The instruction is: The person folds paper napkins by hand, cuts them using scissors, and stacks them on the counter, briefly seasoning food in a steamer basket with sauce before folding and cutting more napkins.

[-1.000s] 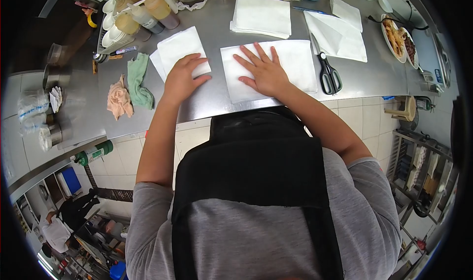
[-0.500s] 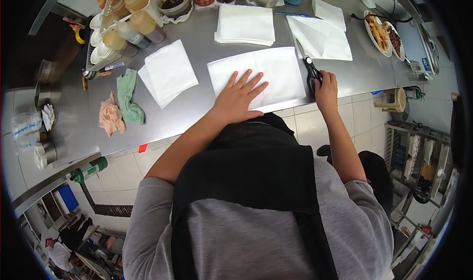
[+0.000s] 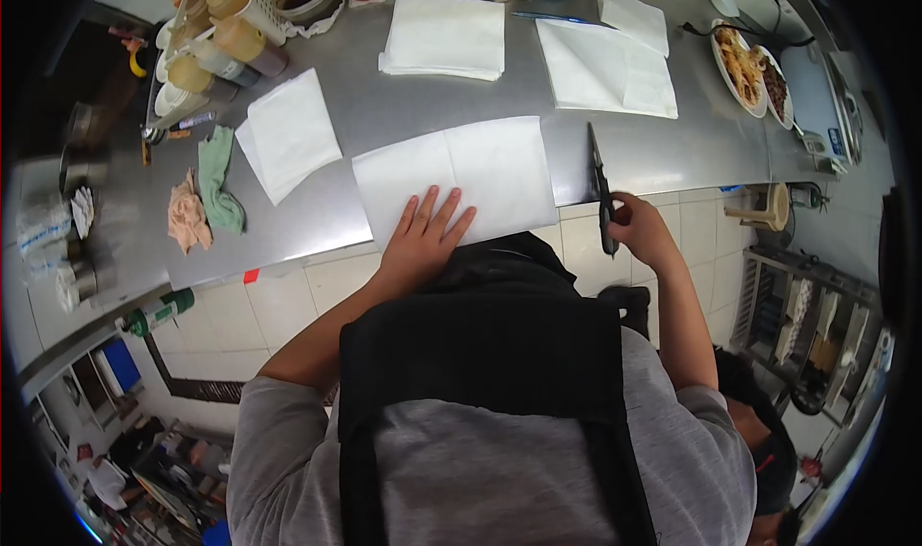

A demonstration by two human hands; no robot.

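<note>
My left hand [image 3: 425, 231] lies with fingers spread on a white folded paper sheet [image 3: 471, 169], whose near side reaches the counter's front edge. In my right hand [image 3: 642, 227] is a pair of black-handled scissors [image 3: 602, 186], gripped at the handles just beyond the counter edge. The blades look closed and point away from me, to the right of the sheet. Left of the sheet lie some folded white papers [image 3: 290, 135]. A neat white paper stack [image 3: 445, 37] sits behind it, and more loose white sheets [image 3: 605, 71] are at the back right.
A green cloth [image 3: 221, 181] and a pink cloth [image 3: 188, 215] lie on the left of the steel counter [image 3: 403, 112]. Sauce bottles [image 3: 245, 42] stand at the back left. Plates of food [image 3: 740, 66] are at the far right. Another person [image 3: 764, 445] is at my right.
My right hand has lifted the scissors off the counter and drawn them toward me. The paper sheet and my left hand have shifted toward me and to the left.
</note>
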